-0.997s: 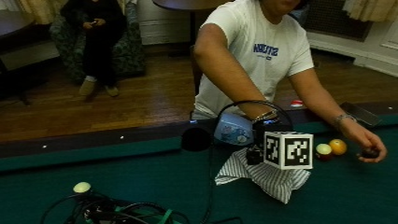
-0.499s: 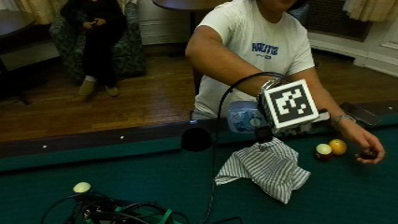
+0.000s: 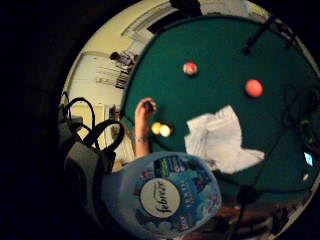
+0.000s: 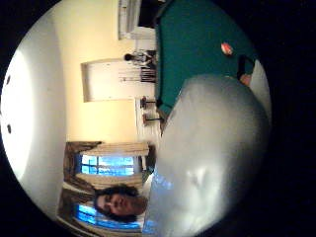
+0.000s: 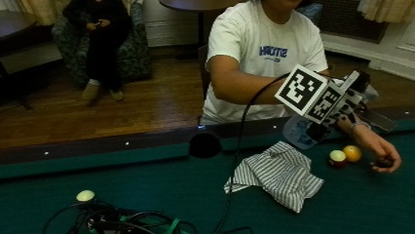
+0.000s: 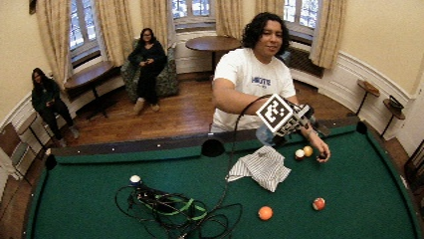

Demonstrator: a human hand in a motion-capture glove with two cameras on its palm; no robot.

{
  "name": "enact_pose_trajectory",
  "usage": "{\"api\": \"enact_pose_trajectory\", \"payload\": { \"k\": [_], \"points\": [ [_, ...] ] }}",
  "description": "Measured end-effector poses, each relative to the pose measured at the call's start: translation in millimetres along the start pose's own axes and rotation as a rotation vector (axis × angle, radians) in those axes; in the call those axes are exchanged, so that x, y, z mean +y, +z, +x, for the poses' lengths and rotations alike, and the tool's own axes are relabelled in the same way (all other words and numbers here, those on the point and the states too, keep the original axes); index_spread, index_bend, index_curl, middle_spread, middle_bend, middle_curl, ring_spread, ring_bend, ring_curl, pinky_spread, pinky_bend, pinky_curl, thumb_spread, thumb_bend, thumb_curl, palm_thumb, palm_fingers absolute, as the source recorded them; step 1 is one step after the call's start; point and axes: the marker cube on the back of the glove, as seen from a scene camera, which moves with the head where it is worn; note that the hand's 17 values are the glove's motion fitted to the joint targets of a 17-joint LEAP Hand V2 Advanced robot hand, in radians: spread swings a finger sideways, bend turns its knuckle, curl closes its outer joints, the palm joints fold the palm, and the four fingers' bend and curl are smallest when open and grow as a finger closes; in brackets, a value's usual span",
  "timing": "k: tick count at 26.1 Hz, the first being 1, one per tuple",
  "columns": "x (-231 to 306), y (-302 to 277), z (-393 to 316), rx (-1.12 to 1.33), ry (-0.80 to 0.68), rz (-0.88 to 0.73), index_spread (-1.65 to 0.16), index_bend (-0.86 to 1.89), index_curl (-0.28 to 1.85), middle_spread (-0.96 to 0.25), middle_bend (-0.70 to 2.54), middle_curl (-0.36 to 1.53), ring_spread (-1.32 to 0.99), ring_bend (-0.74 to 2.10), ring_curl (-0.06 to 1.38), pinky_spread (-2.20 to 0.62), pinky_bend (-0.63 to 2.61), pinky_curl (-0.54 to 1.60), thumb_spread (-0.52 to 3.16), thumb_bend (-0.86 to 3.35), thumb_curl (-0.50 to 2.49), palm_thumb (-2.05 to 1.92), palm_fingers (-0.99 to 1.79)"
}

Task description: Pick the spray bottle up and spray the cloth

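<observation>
The spray bottle (image 5: 299, 132) hangs at the outside view's right, lifted off the green tabletop (image 5: 129, 180) above the striped cloth (image 5: 275, 175), grasped by the gloved right hand (image 5: 337, 105). Lower right, the bare hand (image 5: 383, 157) rests beside two balls (image 5: 345, 156).

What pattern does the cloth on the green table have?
The cloth is white with thin dark stripes, seen best in the outside view.

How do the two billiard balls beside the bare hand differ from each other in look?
The yellow ball is one plain colour; the white-topped ball is pale above and dark below. The yellow ball lies nearer the bare hand; the white-topped ball lies nearer the striped cloth. Both rest side by side on the green felt.
</observation>
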Motion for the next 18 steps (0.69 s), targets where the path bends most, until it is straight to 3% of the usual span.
{"api": "enact_pose_trajectory", "payload": {
  "k": [6,18],
  "points": [
    [-19,50,14,-0.125,-0.124,0.121,-0.27,0.33,0.63,-0.21,0.67,0.58,-0.21,0.82,0.5,-0.31,0.53,0.44,0.35,-0.03,0.81,0.94,1.39],
    [-57,145,66,-0.231,-0.185,0.276,-0.27,0.33,0.64,-0.21,0.67,0.58,-0.21,0.82,0.5,-0.31,0.53,0.44,0.34,-0.03,0.82,0.93,1.39]
  ]
}}
